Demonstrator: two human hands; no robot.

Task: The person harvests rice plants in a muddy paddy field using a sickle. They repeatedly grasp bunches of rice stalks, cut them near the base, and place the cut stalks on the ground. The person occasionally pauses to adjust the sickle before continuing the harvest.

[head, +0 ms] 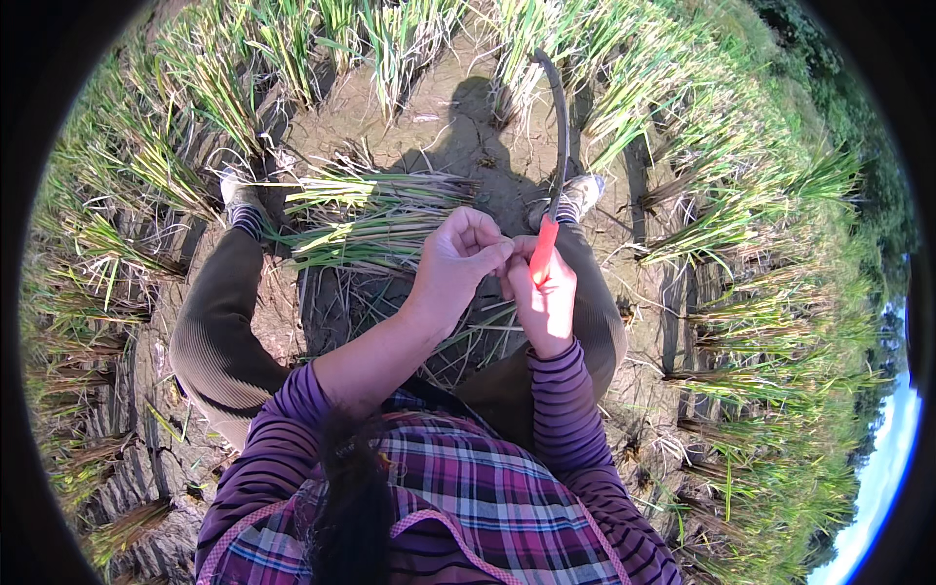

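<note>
Above the ground between my knees, my left hand [461, 259] and my right hand [545, 300] meet at the fingertips. The left thumb and forefinger are pinched together. Whether something small sits between them is hidden. A sickle [543, 252] with a red handle rests in my right hand, its curved dark blade [561, 139] pointing away from me. Just beyond my left hand, cut rice stalks [365, 238] lie in a bundle across the soil. Another layer of cut stalks [380, 189] lies along its far side.
My shoes, the left [240, 191] and the right [581, 196], stand wide apart on cracked soil [431, 117]. Standing clumps of cut rice plants [387, 58] ring me, with more clumps [738, 314] on the right. Loose stalks [482, 325] lie below my hands.
</note>
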